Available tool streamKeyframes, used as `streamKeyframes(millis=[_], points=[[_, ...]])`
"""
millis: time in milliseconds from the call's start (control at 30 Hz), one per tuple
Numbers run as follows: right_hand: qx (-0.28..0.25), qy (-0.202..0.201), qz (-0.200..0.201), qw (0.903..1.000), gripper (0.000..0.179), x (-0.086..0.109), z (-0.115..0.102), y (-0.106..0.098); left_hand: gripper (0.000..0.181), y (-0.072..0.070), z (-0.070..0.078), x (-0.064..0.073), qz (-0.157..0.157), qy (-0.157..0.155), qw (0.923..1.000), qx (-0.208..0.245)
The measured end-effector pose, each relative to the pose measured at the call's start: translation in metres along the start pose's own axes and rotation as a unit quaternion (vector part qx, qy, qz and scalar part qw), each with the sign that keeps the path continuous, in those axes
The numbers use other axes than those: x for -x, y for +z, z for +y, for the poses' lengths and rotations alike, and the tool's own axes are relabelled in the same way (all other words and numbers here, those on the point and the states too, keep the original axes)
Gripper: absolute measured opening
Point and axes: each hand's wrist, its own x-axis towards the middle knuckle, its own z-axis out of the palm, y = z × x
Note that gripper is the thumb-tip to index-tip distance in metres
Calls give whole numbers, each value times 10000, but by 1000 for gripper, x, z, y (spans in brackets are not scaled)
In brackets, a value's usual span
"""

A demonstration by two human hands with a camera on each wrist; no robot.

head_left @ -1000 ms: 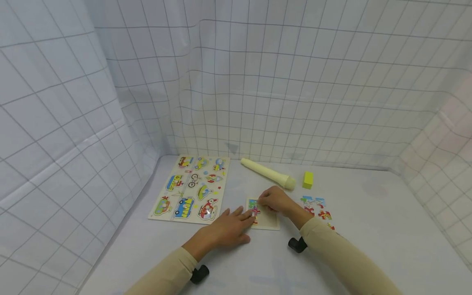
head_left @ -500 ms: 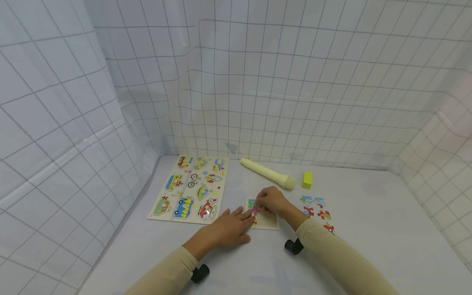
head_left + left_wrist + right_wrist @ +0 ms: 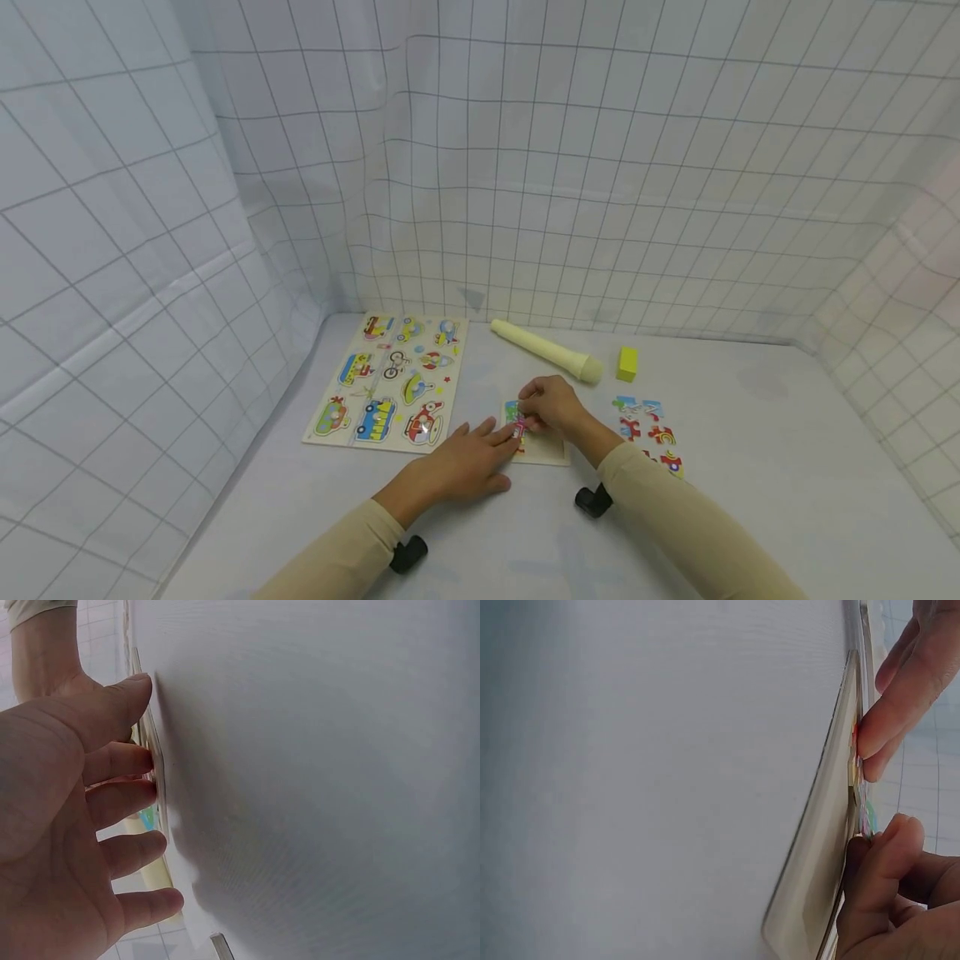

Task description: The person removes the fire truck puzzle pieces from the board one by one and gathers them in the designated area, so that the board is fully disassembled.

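A small wooden puzzle tray [image 3: 547, 451] lies on the table with colourful jigsaw pieces [image 3: 512, 409] along its left side; its right part is bare wood. My left hand [image 3: 461, 464] lies flat from the left, its outstretched fingertips resting on the pieces at the tray's left edge. Over the tray's upper middle, my right hand [image 3: 555, 406] pinches a small colourful puzzle piece [image 3: 868, 823] between thumb and curled fingers. Its picture is mostly hidden by the fingers. Several loose puzzle pieces [image 3: 662, 435] lie right of the tray, partly behind the right forearm.
A large vehicle puzzle board [image 3: 440, 417] with several picture pieces lies to the left. Behind the tray are a pale yellow toy microphone [image 3: 540, 345] and a yellow block [image 3: 627, 364]. Grid-patterned white curtains [image 3: 540, 208] enclose the table at the back and sides.
My right hand has shifted slightly left over the tray with the piece, and its forearm now uncovers more of the loose pieces. The left hand stays in place.
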Motion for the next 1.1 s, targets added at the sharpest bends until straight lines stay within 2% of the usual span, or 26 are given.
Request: streamKeyframes(millis=[433, 900, 1100], points=[[-119, -61, 91, 9999, 9, -2, 4, -2, 65, 2, -2, -3, 21, -21, 9999, -103], [-116, -239, -86, 9996, 9, 4, 3, -6, 65, 4, -3, -3, 65, -3, 9999, -86], [-138, -394, 91, 9991, 11, 0, 5, -9, 64, 4, -3, -2, 57, -2, 10000, -80]])
